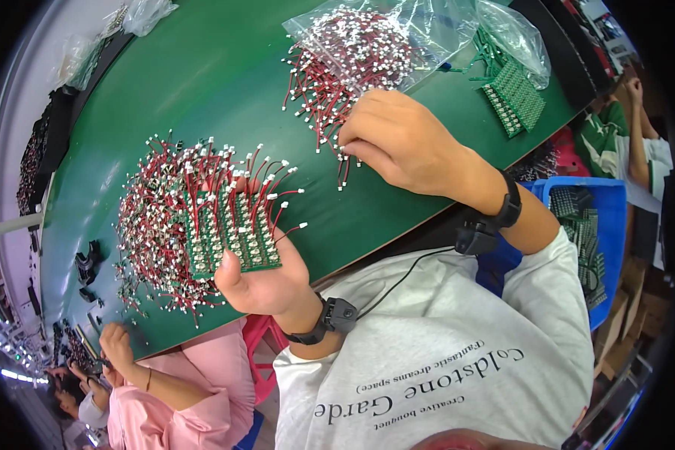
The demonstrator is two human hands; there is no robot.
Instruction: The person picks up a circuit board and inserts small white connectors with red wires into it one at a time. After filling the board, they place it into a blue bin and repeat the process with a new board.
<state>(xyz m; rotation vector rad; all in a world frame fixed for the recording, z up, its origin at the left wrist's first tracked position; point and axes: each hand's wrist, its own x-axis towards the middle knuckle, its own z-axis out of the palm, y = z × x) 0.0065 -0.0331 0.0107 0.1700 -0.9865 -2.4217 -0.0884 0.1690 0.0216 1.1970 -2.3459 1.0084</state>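
Observation:
My left hand [271,286] is closed on a green circuit board panel [238,244], its thumb along the near edge and the other fingers mostly hidden beneath. Rows of small parts cover the panel, and red wires with white connectors stick up from its far and right sides. Over the near edge of a heap of red wire leads [319,97], my right hand [397,139] pinches thumb and forefinger together. A red wire lead [343,171] with white ends shows at those fingertips; the grip itself is partly hidden.
Beside the panel lies a large pile of wired boards [154,225]. Clear plastic bag [442,34] partly covers the lead heap; bare green panels [514,97] lie at the far right. A blue bin [615,247] of boards stands right. A co-worker's hand [118,345] rests near the left table edge.

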